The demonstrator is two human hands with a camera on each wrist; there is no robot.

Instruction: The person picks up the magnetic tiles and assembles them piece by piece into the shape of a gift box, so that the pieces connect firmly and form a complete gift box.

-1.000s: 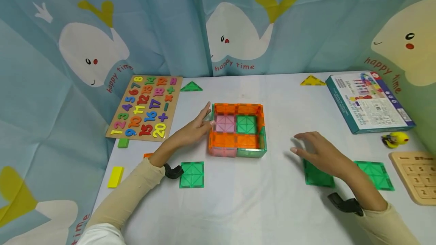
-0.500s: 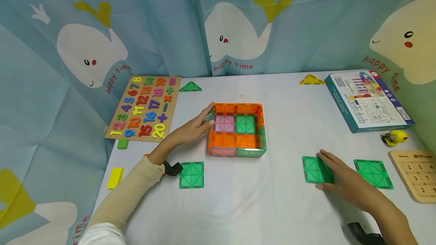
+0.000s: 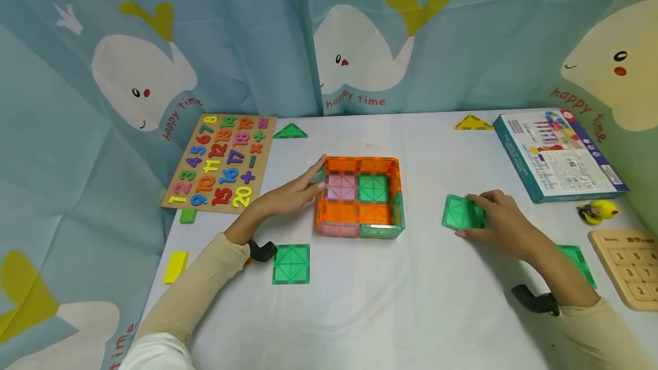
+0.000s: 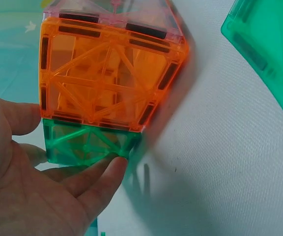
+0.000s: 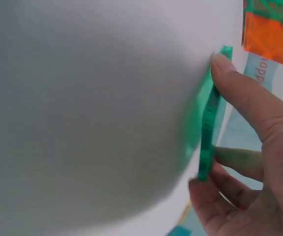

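Note:
In the head view, a low open-topped box of translucent magnetic tiles [image 3: 336,213] stands mid-table, with orange, green and pink squares. My left hand [image 3: 293,193] rests against its left wall, thumb at the rim and fingers extended to the far corner. The left wrist view shows those fingertips along a green wall tile [image 4: 85,142] beside an orange one [image 4: 102,73]. To the right of the box, my right hand [image 3: 501,221] pinches a green square magnetic tile [image 3: 457,213] by its edges. In the right wrist view, this green tile [image 5: 210,123] appears edge-on between thumb and fingers.
Another green square [image 3: 291,264] lies front left, and one more [image 3: 578,261] is partly behind the right forearm. Around the edges are a number board [image 3: 218,161], a boxed game [image 3: 562,153], a yellow toy [image 3: 598,210], a wooden board [image 3: 627,267] and triangle tiles [image 3: 473,123].
My right hand has come down on the green square tile, taken hold of it and carried it up and left toward the box. My left hand has settled closer against the box's far-left corner.

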